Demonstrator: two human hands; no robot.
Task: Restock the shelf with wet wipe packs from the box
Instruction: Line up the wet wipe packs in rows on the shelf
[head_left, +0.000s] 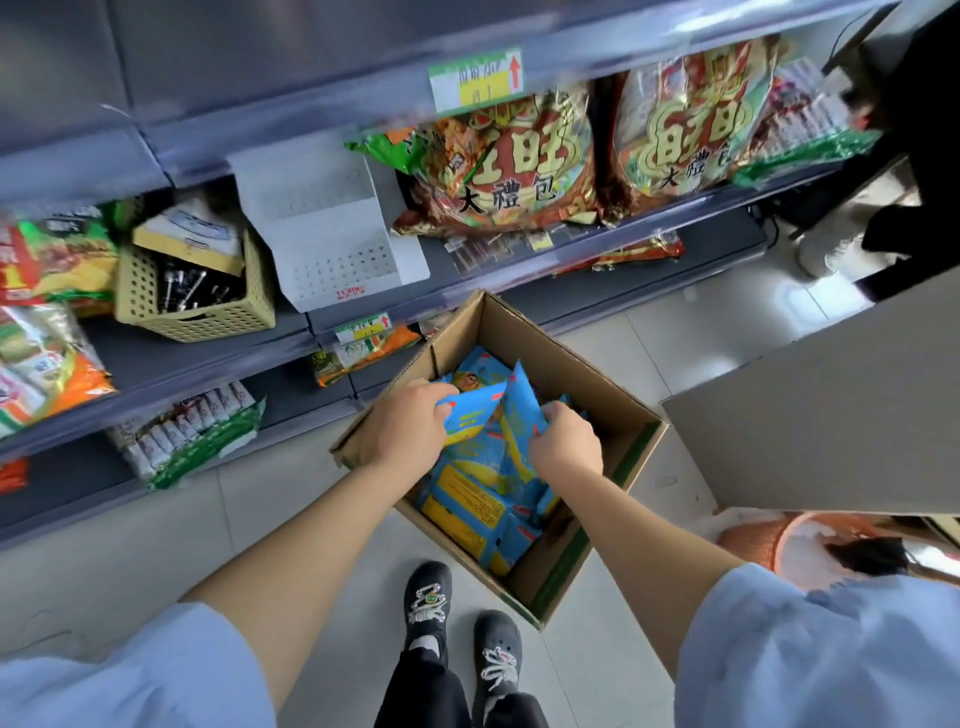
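Note:
An open cardboard box (524, 332) stands on the floor in front of the shelves, holding several blue and yellow wet wipe packs (467, 499). Both my hands are inside the box. My left hand (402, 423) grips one blue pack (470, 410) by its edge. My right hand (563, 441) grips another blue pack (522, 405), which stands tilted on end beside the first. The grey shelf (332, 57) rises behind the box, with a white perforated divider tray (332, 234) on the middle level.
Large red and gold snack bags (509, 171) fill the shelf at right. A beige basket (192, 291) and more snack bags (47, 312) sit at left. A grey counter (831, 415) juts in at right. My feet (462, 623) stand just before the box.

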